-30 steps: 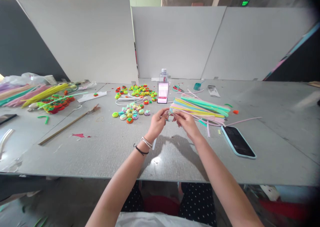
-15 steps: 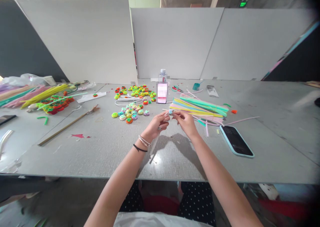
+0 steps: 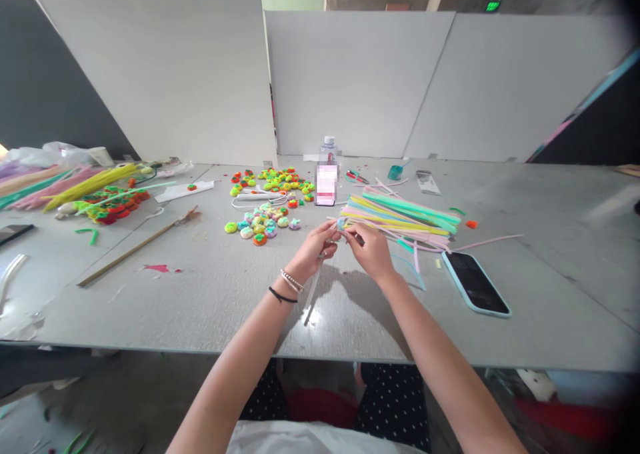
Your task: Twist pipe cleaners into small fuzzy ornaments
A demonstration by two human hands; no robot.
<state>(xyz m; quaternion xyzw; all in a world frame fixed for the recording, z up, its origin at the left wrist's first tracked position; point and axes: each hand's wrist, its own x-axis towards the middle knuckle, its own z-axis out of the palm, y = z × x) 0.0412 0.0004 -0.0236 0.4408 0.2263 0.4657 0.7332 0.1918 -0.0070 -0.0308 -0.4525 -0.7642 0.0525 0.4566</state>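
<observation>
My left hand (image 3: 320,246) and my right hand (image 3: 369,247) meet above the middle of the table, fingertips closed on a small coiled light blue pipe cleaner (image 3: 341,223). A pale strip (image 3: 312,295) hangs below my left hand; its upper end is hidden by the fingers. A thin light blue strand (image 3: 419,281) curves out beyond my right wrist; whether it joins the coil I cannot tell. Right behind my right hand lies a bundle of pastel pipe cleaners (image 3: 400,215). Left of my hands sit several small pastel fuzzy pieces (image 3: 260,221).
A phone (image 3: 477,284) lies to the right. Behind my hands stands a bottle (image 3: 327,174), beside red-and-yellow fuzzy pieces (image 3: 285,182). At left are a wooden stick (image 3: 135,249) and more pipe cleaners (image 3: 90,186). Grey panels (image 3: 355,84) line the table's back edge.
The light blue strand now shows to the right of my right wrist. More of the coil is visible between my fingertips. Both hands stay close together in nearly the same place.
</observation>
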